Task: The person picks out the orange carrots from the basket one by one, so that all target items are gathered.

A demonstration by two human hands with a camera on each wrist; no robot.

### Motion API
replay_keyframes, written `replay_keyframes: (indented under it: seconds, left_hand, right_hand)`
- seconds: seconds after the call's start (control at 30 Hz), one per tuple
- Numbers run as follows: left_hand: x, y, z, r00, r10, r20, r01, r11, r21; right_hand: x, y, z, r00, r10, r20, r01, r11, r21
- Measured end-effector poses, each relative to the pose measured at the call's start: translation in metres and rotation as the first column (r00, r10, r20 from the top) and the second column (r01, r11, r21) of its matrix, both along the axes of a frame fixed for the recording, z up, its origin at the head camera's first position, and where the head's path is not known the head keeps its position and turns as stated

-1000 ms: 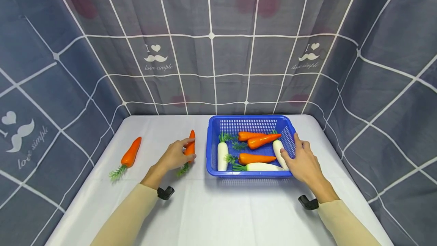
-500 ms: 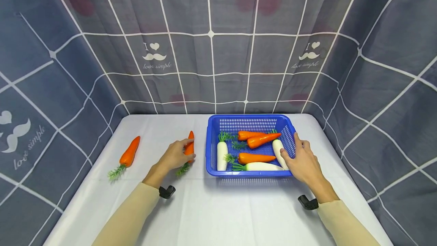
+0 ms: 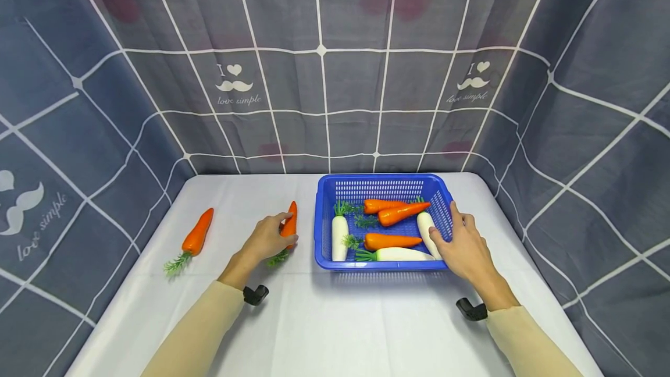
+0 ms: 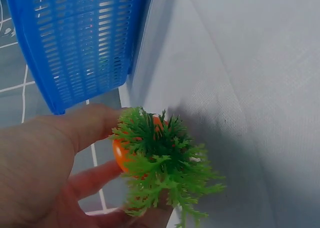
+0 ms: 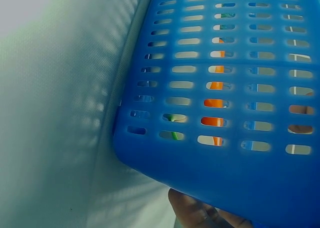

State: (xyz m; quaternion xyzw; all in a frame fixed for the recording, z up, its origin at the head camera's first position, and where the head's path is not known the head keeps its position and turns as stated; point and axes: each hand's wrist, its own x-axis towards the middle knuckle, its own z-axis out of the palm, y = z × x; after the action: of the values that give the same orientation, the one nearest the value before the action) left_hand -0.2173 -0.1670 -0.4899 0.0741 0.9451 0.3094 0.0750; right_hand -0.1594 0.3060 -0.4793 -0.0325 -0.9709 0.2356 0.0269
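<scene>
In the head view, my left hand (image 3: 268, 238) holds an orange carrot (image 3: 289, 226) between thumb and fingers, left of the blue basket (image 3: 379, 266). The carrot's tip points away from me and its green leaves (image 4: 162, 163) hang toward the left wrist camera. My right hand (image 3: 464, 247) grips the basket's right side, thumb over the rim and near a white radish (image 3: 428, 234). Fingertips (image 5: 187, 208) of that hand show at the basket's edge in the right wrist view. Inside the basket lie three carrots (image 3: 392, 241) and three white radishes (image 3: 339, 237).
Another carrot (image 3: 198, 234) with leaves lies on the white tablecloth (image 3: 335, 324) at the left. Grey checked curtains (image 3: 356, 86) enclose the table at the back and both sides.
</scene>
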Motion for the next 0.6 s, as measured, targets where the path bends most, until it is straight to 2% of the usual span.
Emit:
replay_keyframes:
  seconds: [0.37,0.6]
  left_hand:
    - [0.0002,-0.0029,-0.002,1.0,0.012,-0.011,-0.013,1.0,-0.013]
    - [0.0009,-0.0043,0.0045,0.999,0.042,0.0,-0.042,0.999,-0.011]
  right_hand:
    - [-0.0003,-0.0011,0.0013,1.0,-0.001,-0.002,0.001,1.0,-0.003]
    - [-0.0003,-0.001,0.0015,1.0,-0.003,0.003,0.003,1.0,-0.004]
